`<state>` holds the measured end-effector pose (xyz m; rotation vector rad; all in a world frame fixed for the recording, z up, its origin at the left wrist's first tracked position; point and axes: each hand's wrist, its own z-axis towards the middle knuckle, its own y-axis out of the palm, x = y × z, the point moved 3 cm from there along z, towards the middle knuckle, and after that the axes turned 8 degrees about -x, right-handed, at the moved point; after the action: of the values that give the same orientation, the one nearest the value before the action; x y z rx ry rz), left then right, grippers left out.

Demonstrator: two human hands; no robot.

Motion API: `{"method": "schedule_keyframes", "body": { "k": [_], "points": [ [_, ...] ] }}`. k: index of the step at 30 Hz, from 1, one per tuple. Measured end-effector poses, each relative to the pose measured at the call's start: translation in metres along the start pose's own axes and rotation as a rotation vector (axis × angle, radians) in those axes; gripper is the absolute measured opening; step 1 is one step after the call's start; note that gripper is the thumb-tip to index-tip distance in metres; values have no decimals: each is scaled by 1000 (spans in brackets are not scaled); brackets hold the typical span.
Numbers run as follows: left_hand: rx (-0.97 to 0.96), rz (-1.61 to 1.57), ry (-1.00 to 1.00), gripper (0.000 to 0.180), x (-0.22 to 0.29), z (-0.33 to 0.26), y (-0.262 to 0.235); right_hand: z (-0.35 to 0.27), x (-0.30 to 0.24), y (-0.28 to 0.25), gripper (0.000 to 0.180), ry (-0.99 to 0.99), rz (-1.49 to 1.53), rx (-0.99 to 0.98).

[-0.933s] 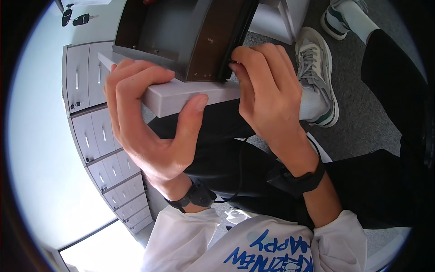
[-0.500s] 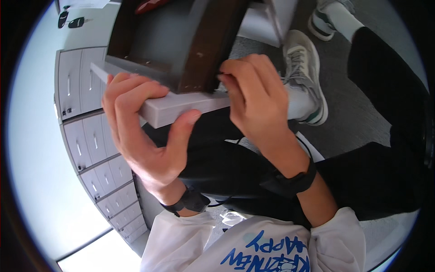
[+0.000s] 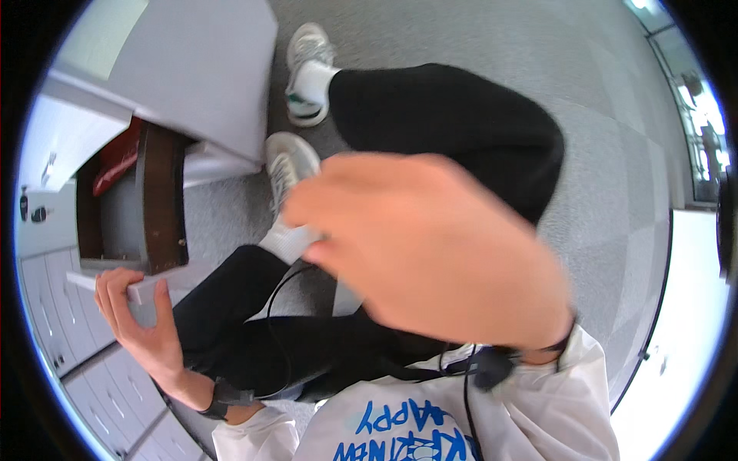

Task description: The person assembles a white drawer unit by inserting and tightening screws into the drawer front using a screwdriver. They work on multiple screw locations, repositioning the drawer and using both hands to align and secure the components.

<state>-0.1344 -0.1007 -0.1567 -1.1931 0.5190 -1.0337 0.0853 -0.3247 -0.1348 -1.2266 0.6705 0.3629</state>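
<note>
In the head view, I see the left hand [image 3: 142,326] at the lower left of the frame, wrapped around the front edge of a pale grey drawer [image 3: 115,230]. Its fingers [image 3: 111,296] curl over the drawer's light front lip while the thumb presses up beside them, so this hand is closed on the drawer front. A dark wristband [image 3: 227,397] sits on that wrist, just below the hand.

The drawer itself lies at the left of the frame, pulled out from a grey cabinet [image 3: 196,69] that fills the upper left. I can make out a dark brown inner wall [image 3: 161,200] standing along the drawer's right side, and something red [image 3: 119,154] lies at its upper end; what it is I cannot tell.

The right hand [image 3: 430,246] fills the centre of the frame, very near the camera and blurred. I see mostly the back of it, with the fingers pointing toward the left; it touches nothing that I can make out, and whether it is spread or closed I cannot tell from this blur. It is well apart from the drawer.

Behind the hands, legs in black trousers [image 3: 446,123] cross the frame from upper centre to lower left, ending in 2 pale sneakers [image 3: 307,61] on grey carpet [image 3: 600,154]. A thin black cable [image 3: 277,307] loops over the lower leg. A white shirt with blue lettering [image 3: 430,422] fills the bottom edge. A bank of white drawer fronts [image 3: 69,346] runs along the far lower left.
</note>
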Motion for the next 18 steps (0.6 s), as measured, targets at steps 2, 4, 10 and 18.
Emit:
{"method": "schedule_keyframes", "body": {
  "k": [2,4,10,18],
  "points": [
    [0,12,25,29,-4,-2,0,-41,6,-65,20,68,-42,118],
    [-8,27,49,30,-6,-3,3,-86,24,-135,23,184,-40,215],
    [-33,48,13,33,-12,-6,3,-215,167,-173,35,775,-82,431],
    [-82,155,-17,30,2,-5,-2,-316,353,80,62,1448,-346,-209]
  ]
}}
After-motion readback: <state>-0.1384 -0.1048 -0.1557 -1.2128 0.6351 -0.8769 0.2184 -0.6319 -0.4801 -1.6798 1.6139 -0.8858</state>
